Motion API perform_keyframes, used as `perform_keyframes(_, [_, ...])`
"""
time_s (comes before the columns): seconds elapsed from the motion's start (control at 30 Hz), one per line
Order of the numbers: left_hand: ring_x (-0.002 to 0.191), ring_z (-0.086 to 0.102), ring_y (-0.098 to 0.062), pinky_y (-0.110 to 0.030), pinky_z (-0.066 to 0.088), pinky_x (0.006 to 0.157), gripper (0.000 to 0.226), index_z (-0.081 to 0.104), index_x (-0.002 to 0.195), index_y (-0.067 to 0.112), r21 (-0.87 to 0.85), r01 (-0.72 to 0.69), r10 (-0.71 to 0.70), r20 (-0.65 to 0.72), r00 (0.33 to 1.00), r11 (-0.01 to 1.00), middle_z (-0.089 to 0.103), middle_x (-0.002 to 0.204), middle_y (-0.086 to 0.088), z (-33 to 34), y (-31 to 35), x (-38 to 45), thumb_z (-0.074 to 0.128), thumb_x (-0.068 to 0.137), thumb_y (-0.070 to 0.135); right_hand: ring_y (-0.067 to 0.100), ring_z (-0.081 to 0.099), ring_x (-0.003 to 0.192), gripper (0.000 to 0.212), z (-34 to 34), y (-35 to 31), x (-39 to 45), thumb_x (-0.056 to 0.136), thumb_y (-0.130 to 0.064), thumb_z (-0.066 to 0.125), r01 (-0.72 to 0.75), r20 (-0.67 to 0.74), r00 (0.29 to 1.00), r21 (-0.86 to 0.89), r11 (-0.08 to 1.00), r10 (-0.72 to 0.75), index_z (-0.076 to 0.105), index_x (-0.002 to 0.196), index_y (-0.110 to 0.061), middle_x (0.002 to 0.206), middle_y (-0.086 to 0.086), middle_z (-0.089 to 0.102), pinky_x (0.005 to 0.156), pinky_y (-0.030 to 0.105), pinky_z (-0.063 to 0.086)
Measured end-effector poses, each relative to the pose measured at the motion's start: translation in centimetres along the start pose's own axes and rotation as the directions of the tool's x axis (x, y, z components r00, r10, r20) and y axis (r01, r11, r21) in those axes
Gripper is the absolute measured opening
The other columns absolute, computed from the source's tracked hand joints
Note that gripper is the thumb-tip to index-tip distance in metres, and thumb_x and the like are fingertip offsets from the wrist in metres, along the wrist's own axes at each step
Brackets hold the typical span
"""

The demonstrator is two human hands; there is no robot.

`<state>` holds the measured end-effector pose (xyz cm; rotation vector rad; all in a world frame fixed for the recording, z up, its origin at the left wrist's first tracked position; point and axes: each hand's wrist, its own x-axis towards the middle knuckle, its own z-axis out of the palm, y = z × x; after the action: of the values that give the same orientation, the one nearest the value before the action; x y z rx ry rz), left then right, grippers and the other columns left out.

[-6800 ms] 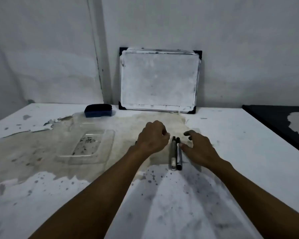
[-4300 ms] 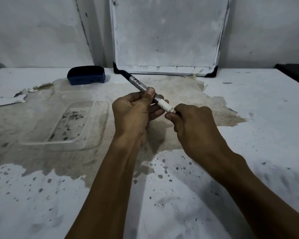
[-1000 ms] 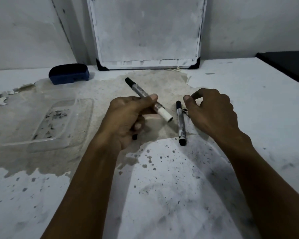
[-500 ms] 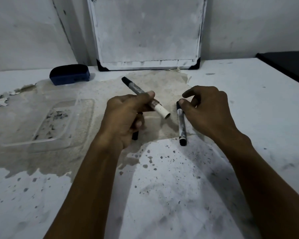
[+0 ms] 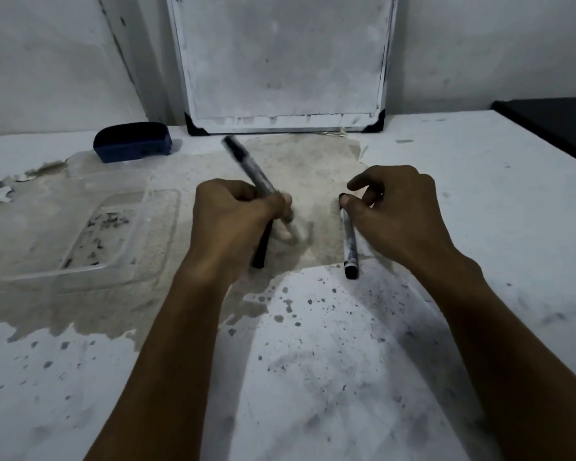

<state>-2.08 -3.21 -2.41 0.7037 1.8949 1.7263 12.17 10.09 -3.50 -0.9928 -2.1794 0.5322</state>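
Observation:
My left hand point(image 5: 236, 221) grips a black-and-silver marker point(image 5: 251, 169) that points up and away to the left and is blurred by motion. Its white end is down by my fingertips, close to the table. A short black piece point(image 5: 261, 249) sticks out under the same hand. A second marker point(image 5: 350, 242) lies on the table point(image 5: 479, 194), pointing away from me. My right hand point(image 5: 399, 221) pinches its far end between thumb and curled fingers, with the index finger lifted. The marker's near end rests on the table.
A whiteboard point(image 5: 283, 61) leans on the wall at the back. A dark blue eraser point(image 5: 132, 141) sits to its left. A clear plastic tray point(image 5: 90, 237) lies flat to the left of my hands. A dark surface point(image 5: 552, 124) adjoins the table at the far right.
My left hand has turned its marker steeper, bringing the white end down towards the table. My right hand has settled its thumb and fingers round the far end of the lying marker.

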Motion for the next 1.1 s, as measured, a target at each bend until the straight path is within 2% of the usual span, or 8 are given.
perform_keyframes(0.2, [0.029,0.033,-0.007,-0.013,0.024,0.031,0.016,0.08,0.071,0.002,-0.017,0.037,-0.037,0.009,0.999,0.999,0.065,0.071,-0.036,0.2,-0.32,0.02,0.084,0.076,0.017,0.009,0.061,0.07,0.021,-0.03,0.06,0.0,0.079,-0.04,0.07,0.02,-0.007,1.0,0.006,1.0,-0.02,0.072,0.095,-0.026,0.071,-0.006,0.067,0.066,0.023,0.043])
perform_keyframes(0.4, [0.023,0.037,-0.001,-0.011,0.025,0.03,0.018,0.076,0.07,-0.003,-0.023,0.087,-0.088,-0.022,0.996,0.996,0.072,0.053,-0.012,0.43,-0.9,0.12,0.085,0.075,0.012,0.011,0.061,0.072,0.02,-0.03,-0.07,-0.1,0.079,-0.038,0.07,0.025,0.004,1.0,0.021,0.999,-0.025,0.072,0.094,-0.025,0.071,-0.006,0.066,0.069,0.026,0.048])
perform_keyframes(0.5, [0.026,0.031,-0.005,-0.011,0.022,0.032,0.019,0.077,0.073,-0.005,-0.108,0.106,-0.108,-0.017,0.994,0.988,0.076,0.081,-0.03,0.32,-0.6,0.22,0.085,0.075,0.012,0.01,0.061,0.071,0.021,-0.04,-0.1,-0.13,0.079,-0.038,0.07,0.026,0.003,1.0,0.023,0.999,-0.026,0.072,0.095,-0.024,0.071,-0.005,0.067,0.068,0.025,0.046])
perform_keyframes(0.57, [0.027,0.029,-0.006,-0.011,0.022,0.032,0.018,0.077,0.073,-0.004,-0.15,0.116,-0.118,-0.001,0.993,0.982,0.077,0.087,-0.03,0.15,-0.45,0.23,0.084,0.076,0.012,0.01,0.06,0.071,0.021,-0.04,-0.11,-0.13,0.079,-0.038,0.07,0.025,0.005,1.0,0.019,1.0,-0.025,0.072,0.095,-0.024,0.072,-0.005,0.066,0.067,0.024,0.044])
perform_keyframes(0.7, [0.024,0.033,-0.004,-0.01,0.024,0.03,0.014,0.076,0.073,-0.005,-0.073,0.124,-0.123,0.018,0.992,0.99,0.075,0.058,-0.013,0.15,-0.31,0.16,0.081,0.078,0.007,0.015,0.062,0.08,0.021,-0.09,-0.16,-0.1,0.08,-0.038,0.07,0.022,0.007,1.0,0.009,1.0,-0.022,0.072,0.096,-0.025,0.074,-0.005,0.067,0.072,0.027,0.048])
perform_keyframes(0.8, [0.029,0.03,-0.005,-0.011,0.021,0.031,0.02,0.078,0.085,-0.004,-0.06,0.217,-0.204,0.168,0.965,0.974,0.079,0.071,-0.013,0.14,-0.22,0.07,0.079,0.08,0.015,0.015,0.063,0.079,0.022,-0.2,-0.22,-0.05,0.08,-0.039,0.07,0.023,-0.003,1.0,-0.005,1.0,-0.023,0.073,0.096,-0.025,0.076,-0.003,0.068,0.073,0.026,0.048])
perform_keyframes(0.9, [0.026,0.035,-0.005,-0.012,0.025,0.03,0.016,0.078,0.078,-0.002,0.07,0.153,-0.16,0.094,0.983,0.986,0.072,0.052,-0.002,0.41,-0.41,0.07,0.081,0.079,0.013,0.014,0.064,0.076,0.023,-0.37,-0.18,-0.11,0.079,-0.038,0.071,0.021,-0.017,1.0,0.012,1.0,-0.02,0.073,0.097,-0.022,0.078,0.0,0.069,0.074,0.026,0.051])
perform_keyframes(1.1, [0.028,0.033,-0.005,-0.011,0.023,0.03,0.015,0.076,0.075,-0.002,0.002,0.169,-0.168,0.104,0.98,0.986,0.076,0.061,-0.009,-0.16,-0.12,0.2,0.079,0.079,0.012,0.013,0.063,0.075,0.023,-0.41,-0.45,-0.09,0.079,-0.036,0.072,0.022,-0.016,1.0,0.025,0.999,-0.022,0.074,0.097,-0.021,0.077,0.0,0.068,0.072,0.025,0.049])
